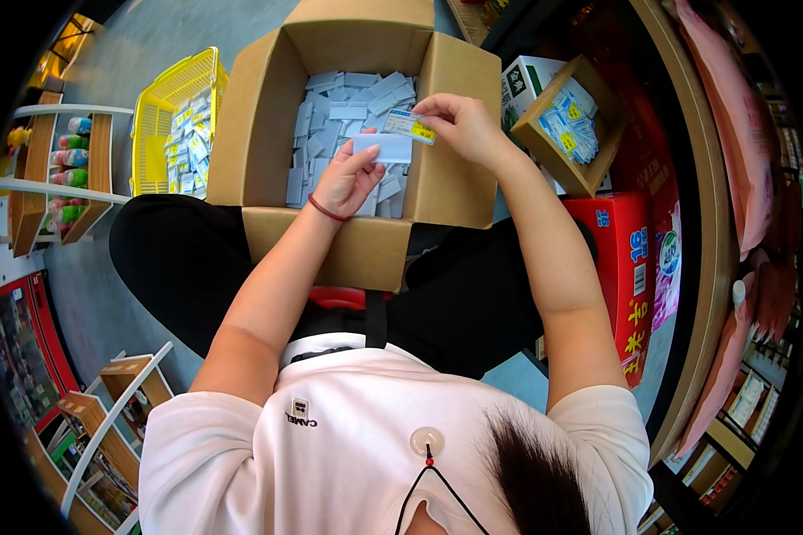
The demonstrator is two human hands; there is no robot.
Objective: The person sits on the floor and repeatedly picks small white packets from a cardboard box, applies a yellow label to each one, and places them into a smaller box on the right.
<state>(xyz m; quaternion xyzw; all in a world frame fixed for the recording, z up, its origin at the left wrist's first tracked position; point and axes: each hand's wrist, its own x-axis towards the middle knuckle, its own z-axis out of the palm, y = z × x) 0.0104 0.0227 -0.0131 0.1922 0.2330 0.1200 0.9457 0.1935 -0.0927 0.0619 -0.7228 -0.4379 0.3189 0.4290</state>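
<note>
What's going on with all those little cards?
Someone sits over an open cardboard box of pale cards. The left hand holds a pale card, and the right hand holds a blue, white and yellow label close to it. More labels lie in the yellow basket on the left and the small box on the right.
</note>
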